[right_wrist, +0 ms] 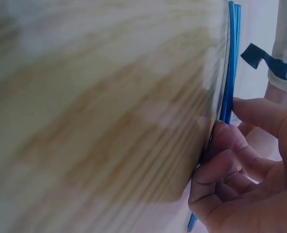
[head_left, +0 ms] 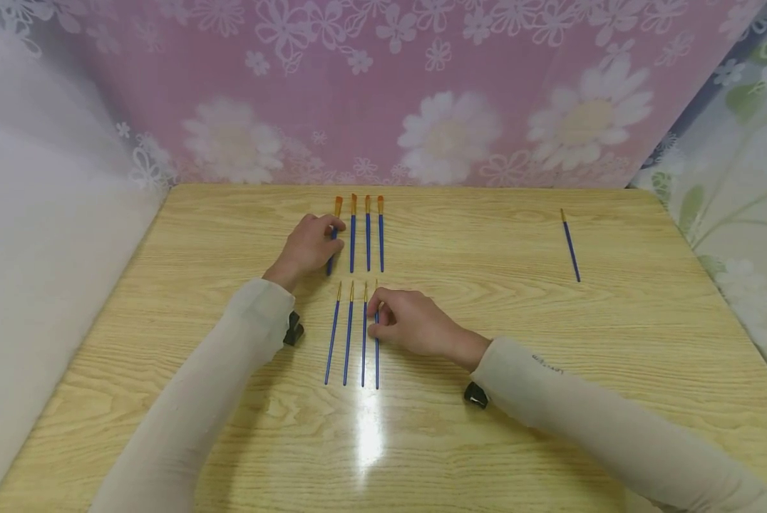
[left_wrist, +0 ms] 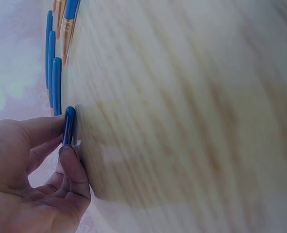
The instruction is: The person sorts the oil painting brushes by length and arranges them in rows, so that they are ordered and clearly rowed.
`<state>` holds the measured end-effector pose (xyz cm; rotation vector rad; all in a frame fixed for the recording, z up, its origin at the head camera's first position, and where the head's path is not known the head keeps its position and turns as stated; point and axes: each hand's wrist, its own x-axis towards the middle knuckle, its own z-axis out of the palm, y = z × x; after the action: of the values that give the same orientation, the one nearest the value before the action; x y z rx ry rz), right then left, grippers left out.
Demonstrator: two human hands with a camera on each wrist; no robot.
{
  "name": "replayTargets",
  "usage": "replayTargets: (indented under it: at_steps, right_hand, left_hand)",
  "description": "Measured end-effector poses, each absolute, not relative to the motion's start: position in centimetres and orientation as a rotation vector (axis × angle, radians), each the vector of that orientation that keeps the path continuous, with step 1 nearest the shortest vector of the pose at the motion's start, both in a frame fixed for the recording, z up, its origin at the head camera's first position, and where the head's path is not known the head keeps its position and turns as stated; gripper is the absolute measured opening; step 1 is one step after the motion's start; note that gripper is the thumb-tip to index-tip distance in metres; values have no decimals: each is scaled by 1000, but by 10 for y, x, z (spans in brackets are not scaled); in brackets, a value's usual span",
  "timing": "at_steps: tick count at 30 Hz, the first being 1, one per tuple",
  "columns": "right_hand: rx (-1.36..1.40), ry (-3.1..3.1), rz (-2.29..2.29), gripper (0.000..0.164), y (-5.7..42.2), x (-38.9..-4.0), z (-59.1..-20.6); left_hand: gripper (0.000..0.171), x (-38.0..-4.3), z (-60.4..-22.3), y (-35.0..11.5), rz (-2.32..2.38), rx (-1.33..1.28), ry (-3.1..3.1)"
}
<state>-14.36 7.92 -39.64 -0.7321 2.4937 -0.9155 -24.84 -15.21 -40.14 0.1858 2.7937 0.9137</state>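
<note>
My left hand [head_left: 308, 248] pinches the leftmost flat paintbrush [head_left: 338, 204] of the upper row. In the left wrist view, thumb and fingers lie on either side of its blue handle [left_wrist: 69, 119]. Three more flat paintbrushes [head_left: 353, 242] with orange bristles stand side by side to its right. My right hand [head_left: 418, 324] pinches the rightmost thin paintbrush [head_left: 377, 363] of the lower row, hiding part of it. Three other thin paintbrushes [head_left: 348, 335] lie left of it, tips pointing away. In the right wrist view the fingers are close around a blue handle [right_wrist: 227, 97].
A single thin paintbrush [head_left: 571, 246] lies far to the right on the wood-grain table [head_left: 486, 442]. A pink floral cloth [head_left: 332, 92] hangs behind the table's far edge. Black wrist-camera pieces [head_left: 476, 395] show under both sleeves.
</note>
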Motion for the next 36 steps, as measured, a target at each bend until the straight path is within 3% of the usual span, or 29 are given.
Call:
replayTargets:
  at_steps: [21,26,36]
  right_hand:
    - [-711,2528,-945,9,82,-140,-399]
    - [-649,2536,-1021,6,93,-144,-394]
    - [-562,2571,-1059,13,132,-155,-382]
  left_hand:
    - [39,-247,-400,-152,914,164,2795]
    - [39,-249,-400,-152,912,188,2804]
    - [39,-249,-402,-152,915,198,2790]
